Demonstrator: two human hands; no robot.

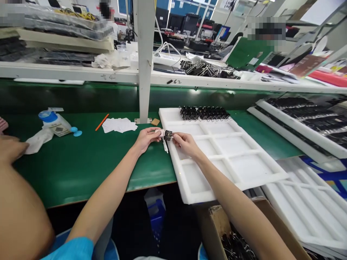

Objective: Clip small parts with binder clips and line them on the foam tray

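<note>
Co-worker's hand (12, 148) at far left, by a white cloth (40, 140). Next, white bottle (56, 124) with blue cap, tipped, two small blue discs (76, 131) beside it. Then orange stick (102, 122) and white paper pieces (119, 125) on green table (103, 162). Left hand (146, 139) pinches a small white piece (159, 133) between thumb and fingers. Black binder clip (168, 135) sits at that piece's right end, between the hands, over the white tray's (195, 198) left edge. Right hand (184, 143) pinches the clip's wire handle, thumb against fingers. Row of black clips (204, 113) lies along the tray's far end. Far right: filled trays (306, 119).
</note>
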